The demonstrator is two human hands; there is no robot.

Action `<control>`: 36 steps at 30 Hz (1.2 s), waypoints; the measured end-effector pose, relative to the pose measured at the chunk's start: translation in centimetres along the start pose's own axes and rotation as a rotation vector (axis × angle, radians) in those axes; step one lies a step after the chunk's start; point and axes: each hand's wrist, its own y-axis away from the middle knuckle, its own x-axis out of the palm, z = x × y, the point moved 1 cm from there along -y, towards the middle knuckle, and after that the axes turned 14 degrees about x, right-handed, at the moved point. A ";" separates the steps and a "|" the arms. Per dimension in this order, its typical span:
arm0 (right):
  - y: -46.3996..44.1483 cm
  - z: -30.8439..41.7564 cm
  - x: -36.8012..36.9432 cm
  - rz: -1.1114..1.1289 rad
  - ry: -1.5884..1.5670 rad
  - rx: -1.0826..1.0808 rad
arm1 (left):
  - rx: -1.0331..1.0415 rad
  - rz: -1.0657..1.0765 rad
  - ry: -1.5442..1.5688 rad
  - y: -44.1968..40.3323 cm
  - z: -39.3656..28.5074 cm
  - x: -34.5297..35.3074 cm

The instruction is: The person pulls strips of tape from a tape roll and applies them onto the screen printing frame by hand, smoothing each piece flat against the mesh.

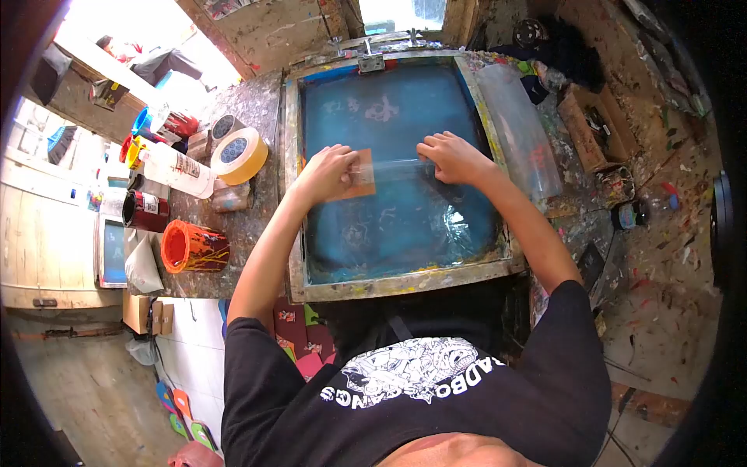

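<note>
A screen-printing frame (405,291) with blue mesh (420,117) lies in front of me, with small pale skull-like designs in the mesh. My left hand (330,171) and my right hand (456,157) are both over the mesh, fingers closed. Between them stretches a clear strip (395,166) that looks like tape, an end in each hand. An orange-brown square piece (364,185) sits beside and partly under my left fingers; whether that hand also grips it, I cannot tell. Glossy clear film or a wet patch (453,222) reflects light lower on the mesh.
A metal clamp (371,62) sits at the frame's far edge. Left stand tape rolls (240,156), a white bottle (183,170), an orange paint container (194,246) and several other pots. Right are a clear sheet (520,128) and a cardboard box (595,128). Another person (159,62) is at upper left.
</note>
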 end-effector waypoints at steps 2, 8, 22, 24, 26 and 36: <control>0.3 0.1 0.4 -0.017 0.019 -0.020 | 0.042 -0.022 -0.013 0.9 -0.1 -0.3; 0.2 1.2 -1.0 0.160 0.168 0.062 | 0.142 -0.001 -0.089 4.1 -1.7 -2.6; -19.4 15.0 0.5 -0.246 -0.354 0.007 | -0.705 -0.020 -0.351 14.0 7.9 -7.9; -22.6 17.8 2.1 -0.277 -0.271 -0.013 | -0.736 -0.004 -0.295 13.6 7.6 -8.6; -24.3 19.7 2.6 -0.358 -0.224 -0.023 | -0.719 0.024 -0.299 14.2 8.7 -8.1; -15.3 16.7 -4.6 -0.241 -1.145 -0.242 | -0.630 0.110 -0.222 9.1 -6.6 -20.0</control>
